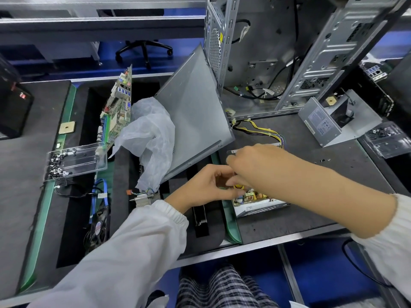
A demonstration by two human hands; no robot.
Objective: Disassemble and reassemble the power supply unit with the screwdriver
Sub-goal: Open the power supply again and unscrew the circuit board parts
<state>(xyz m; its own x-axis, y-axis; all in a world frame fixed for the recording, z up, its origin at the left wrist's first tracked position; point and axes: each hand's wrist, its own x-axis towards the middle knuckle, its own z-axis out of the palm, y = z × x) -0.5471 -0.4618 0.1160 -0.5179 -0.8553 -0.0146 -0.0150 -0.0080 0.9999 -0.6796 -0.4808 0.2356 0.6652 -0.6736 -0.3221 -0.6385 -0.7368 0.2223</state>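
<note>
An open computer case (pixel 278 52) stood at the far right, loose cables lying in its bottom. A grey side panel (pixel 195 112) leaned against it, with a crumpled plastic bag (pixel 151 138) at its left edge. The power supply unit (pixel 258 202) sat near centre, its cover off — a circuit board with coils showed inside the shallow metal shell, and yellow and black wires ran out of its far side. A clear tray (pixel 75 161) on the left held small dark screws heaped at its left end. Both hands met over the unit: the left hand (pixel 206 185) had fingers curled, the right hand (pixel 255 165) too — what either pinched, I could not tell.
</note>
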